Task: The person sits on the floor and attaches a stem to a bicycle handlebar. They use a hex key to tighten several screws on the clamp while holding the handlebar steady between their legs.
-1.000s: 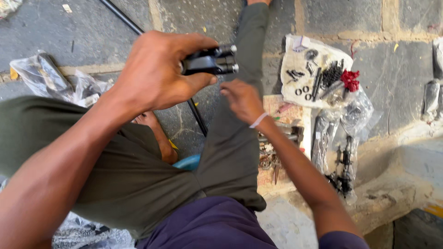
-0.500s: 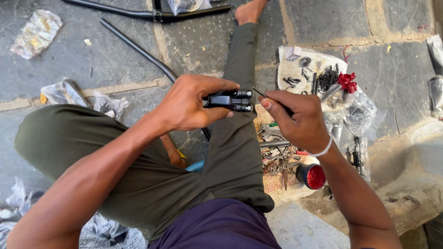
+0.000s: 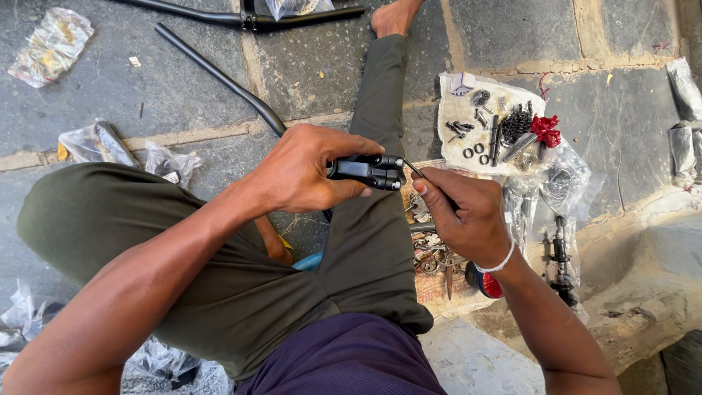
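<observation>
From the head camera I looked straight down at a person seated on a stone floor (image 3: 110, 88), one leg in olive trousers stretched forward. The left hand (image 3: 303, 172) was closed around a short black metal part (image 3: 365, 170), held just above the outstretched leg, roughly at the middle of the view. The part looked like a chunky block of matte black metal, boxy in body, with small silver bolt heads showing at its right end; the rest of it was hidden inside the fist. The right hand (image 3: 461, 212) was curled around a thin metal tool (image 3: 413, 169), whose slim shaft ran up and left until its tip met the bolted end of the black part. A white band sat on that wrist.

Right of the hands I saw a white sheet (image 3: 450, 117) on the floor, carrying small black rings, screws, a spring and a red scrap. Clear plastic bags (image 3: 563, 183) with dark parts lay beside it. A long black tube (image 3: 219, 73) ran across the floor behind the left hand. A red and black round tin (image 3: 486, 284) sat partly under the right wrist.
</observation>
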